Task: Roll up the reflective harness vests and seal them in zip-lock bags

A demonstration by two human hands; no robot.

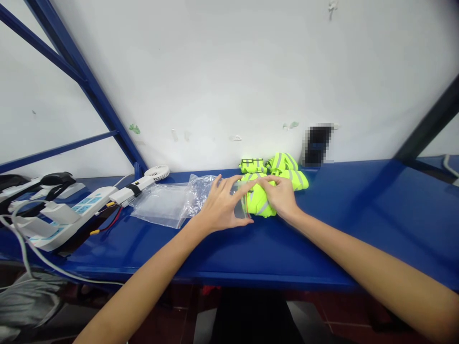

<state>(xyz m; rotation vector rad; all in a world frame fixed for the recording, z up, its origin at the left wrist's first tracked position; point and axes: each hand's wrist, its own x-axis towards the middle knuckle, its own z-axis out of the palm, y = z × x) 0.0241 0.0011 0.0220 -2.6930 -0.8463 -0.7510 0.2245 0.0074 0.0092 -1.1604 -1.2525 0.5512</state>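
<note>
A clear zip bag (242,206) with a red line along its mouth lies at the middle of the blue table, against bright yellow-green reflective vests (263,206). My left hand (224,203) is over the bag, its fingers spread, with thumb and index finger wide apart near the two ends of the red line. At the bag's upper corner my right hand (279,193) is closed in a pinch, its fingertips meeting my left index finger. Part of the bag is hidden beneath my left hand. Other clear plastic bags (158,205) lie flat to the left.
A small white fan (158,173) lies behind the bags. Farther left are a white power strip (84,208) with plugs, and cables (46,260). A dark pixelated object (316,145) leans on the wall. Blue frame posts (103,110) rise at the left.
</note>
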